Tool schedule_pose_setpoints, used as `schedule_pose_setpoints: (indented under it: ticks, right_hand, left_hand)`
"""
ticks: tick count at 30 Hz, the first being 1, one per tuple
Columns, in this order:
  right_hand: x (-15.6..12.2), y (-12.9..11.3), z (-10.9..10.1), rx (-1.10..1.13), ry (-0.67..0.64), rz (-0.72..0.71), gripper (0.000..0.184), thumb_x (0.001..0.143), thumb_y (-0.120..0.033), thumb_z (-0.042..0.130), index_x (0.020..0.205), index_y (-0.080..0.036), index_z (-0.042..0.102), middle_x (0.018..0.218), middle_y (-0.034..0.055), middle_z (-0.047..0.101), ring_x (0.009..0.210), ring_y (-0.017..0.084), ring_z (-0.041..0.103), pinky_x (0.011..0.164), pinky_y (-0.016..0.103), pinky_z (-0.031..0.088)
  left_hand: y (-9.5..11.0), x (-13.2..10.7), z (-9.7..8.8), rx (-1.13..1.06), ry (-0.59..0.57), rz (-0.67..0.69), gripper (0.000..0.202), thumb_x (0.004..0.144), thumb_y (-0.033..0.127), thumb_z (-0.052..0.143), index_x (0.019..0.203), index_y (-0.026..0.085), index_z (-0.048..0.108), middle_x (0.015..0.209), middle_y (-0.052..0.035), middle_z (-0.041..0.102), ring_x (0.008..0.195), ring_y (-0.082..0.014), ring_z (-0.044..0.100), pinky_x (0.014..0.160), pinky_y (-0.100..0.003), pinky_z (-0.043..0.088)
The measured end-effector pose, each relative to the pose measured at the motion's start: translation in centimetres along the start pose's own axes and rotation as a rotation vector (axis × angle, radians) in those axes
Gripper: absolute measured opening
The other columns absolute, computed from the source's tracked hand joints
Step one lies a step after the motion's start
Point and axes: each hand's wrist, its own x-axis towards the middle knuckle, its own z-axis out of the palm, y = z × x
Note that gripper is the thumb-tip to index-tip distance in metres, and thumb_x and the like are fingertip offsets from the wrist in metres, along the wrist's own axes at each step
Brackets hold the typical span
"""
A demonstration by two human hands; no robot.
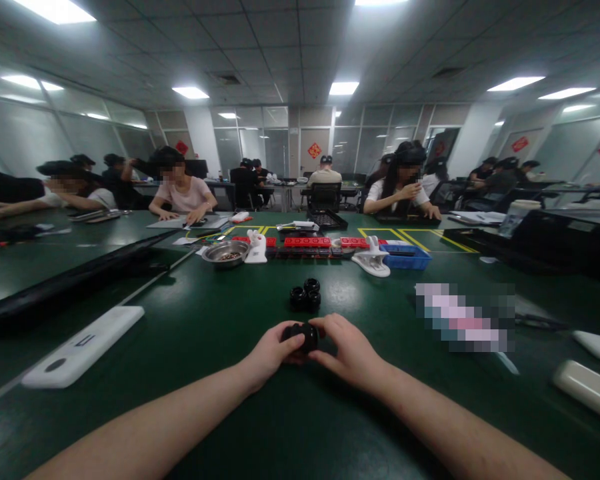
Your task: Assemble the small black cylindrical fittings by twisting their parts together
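My left hand (pixel 271 351) and my right hand (pixel 347 350) meet in front of me on the green table (pixel 205 333). Both are closed round one small black round part (pixel 304 333), held between the fingertips just above the tabletop. A little beyond it, three similar black round parts (pixel 305 295) stand clustered on the table, apart from my hands.
A white flat device (pixel 83 347) lies at the left, white cases (pixel 587 390) at the right. Further back are a metal bowl (pixel 226 253), red trays (pixel 307 243), a blue tray (pixel 405 257) and a white clamp-like tool (pixel 373 261). Several people sit at the far tables.
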Motion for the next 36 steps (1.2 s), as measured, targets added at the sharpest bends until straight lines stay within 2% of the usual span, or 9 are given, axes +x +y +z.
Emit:
schedule_pose_setpoints:
  ticks: [6, 10, 17, 20, 23, 27, 30, 33, 36]
  right_hand:
    - [0.09, 0.30, 0.25, -0.029, 0.012, 0.077, 0.025, 0.079, -0.036, 0.057, 0.095, -0.017, 0.054, 0.085, 0.0054, 0.057, 0.081, 0.020, 0.052, 0.069, 0.033, 0.044]
    - [0.17, 0.38, 0.27, -0.029, -0.011, 0.028, 0.019, 0.080, -0.035, 0.057, 0.083, -0.016, 0.057, 0.081, 0.0048, 0.056, 0.079, 0.019, 0.052, 0.069, 0.031, 0.044]
    - [-0.11, -0.23, 0.23, -0.015, 0.037, -0.060, 0.039, 0.072, -0.019, 0.064, 0.108, -0.018, 0.048, 0.102, 0.0080, 0.055, 0.093, 0.021, 0.051, 0.081, 0.035, 0.043]
    - [-0.08, -0.15, 0.32, -0.028, 0.053, -0.011, 0.044, 0.070, -0.031, 0.067, 0.107, -0.017, 0.048, 0.102, 0.0080, 0.055, 0.094, 0.023, 0.051, 0.081, 0.037, 0.042]
    - [0.06, 0.13, 0.48, -0.058, 0.053, 0.067, 0.033, 0.076, -0.040, 0.061, 0.097, -0.017, 0.054, 0.093, 0.0068, 0.057, 0.087, 0.022, 0.053, 0.076, 0.037, 0.042]
    - [0.16, 0.28, 0.80, -0.097, 0.036, 0.073, 0.021, 0.081, -0.037, 0.055, 0.079, -0.016, 0.058, 0.080, 0.0043, 0.058, 0.077, 0.019, 0.053, 0.071, 0.034, 0.041]
    - [0.12, 0.20, 0.82, -0.085, 0.067, 0.056, 0.020, 0.077, -0.031, 0.061, 0.090, -0.016, 0.058, 0.087, 0.0057, 0.059, 0.083, 0.020, 0.053, 0.074, 0.035, 0.042]
    - [0.02, 0.11, 0.61, -0.080, 0.067, 0.003, 0.034, 0.074, -0.023, 0.064, 0.105, -0.016, 0.053, 0.098, 0.0076, 0.059, 0.091, 0.021, 0.052, 0.080, 0.036, 0.041]
    - [-0.04, 0.11, 0.47, -0.082, 0.058, -0.002, 0.040, 0.074, -0.028, 0.064, 0.110, -0.017, 0.050, 0.101, 0.0082, 0.058, 0.094, 0.022, 0.052, 0.082, 0.037, 0.040]
  left_hand:
    - [0.49, -0.43, 0.31, 0.047, 0.004, 0.060, 0.052, 0.061, 0.041, 0.073, 0.102, 0.014, 0.055, 0.092, -0.0070, 0.061, 0.075, -0.0193, 0.060, 0.063, -0.028, 0.047]
    - [0.66, -0.53, 0.18, 0.130, 0.008, 0.077, 0.052, 0.059, 0.041, 0.074, 0.101, 0.016, 0.056, 0.096, -0.0072, 0.061, 0.077, -0.0206, 0.060, 0.064, -0.029, 0.047]
    - [0.13, 0.10, -0.33, 0.099, 0.010, 0.020, 0.053, 0.064, 0.048, 0.068, 0.101, 0.013, 0.052, 0.083, -0.0054, 0.062, 0.065, -0.0164, 0.060, 0.061, -0.028, 0.047]
    - [0.13, 0.01, -0.30, 0.106, 0.021, 0.054, 0.050, 0.065, 0.045, 0.069, 0.100, 0.014, 0.053, 0.086, -0.0048, 0.061, 0.067, -0.0163, 0.059, 0.060, -0.027, 0.047]
    - [0.23, -0.13, -0.24, 0.128, 0.049, 0.086, 0.050, 0.066, 0.046, 0.068, 0.103, 0.015, 0.053, 0.091, -0.0059, 0.061, 0.072, -0.0185, 0.060, 0.061, -0.028, 0.047]
    - [0.22, -0.08, -0.28, 0.169, 0.031, 0.148, 0.050, 0.065, 0.045, 0.069, 0.102, 0.016, 0.053, 0.094, -0.0064, 0.061, 0.076, -0.0199, 0.061, 0.061, -0.027, 0.047]
    - [0.18, 0.05, -0.35, 0.152, 0.012, 0.106, 0.052, 0.066, 0.046, 0.068, 0.104, 0.015, 0.050, 0.092, -0.0066, 0.062, 0.075, -0.0201, 0.062, 0.063, -0.028, 0.048]
    - [0.24, 0.09, -0.36, 0.113, 0.014, 0.063, 0.055, 0.066, 0.048, 0.067, 0.105, 0.014, 0.049, 0.087, -0.0069, 0.063, 0.073, -0.0203, 0.063, 0.063, -0.029, 0.047]
    - [0.43, -0.02, -0.25, 0.120, 0.040, 0.075, 0.053, 0.065, 0.046, 0.068, 0.103, 0.013, 0.050, 0.087, -0.0068, 0.063, 0.071, -0.0192, 0.062, 0.061, -0.028, 0.047]
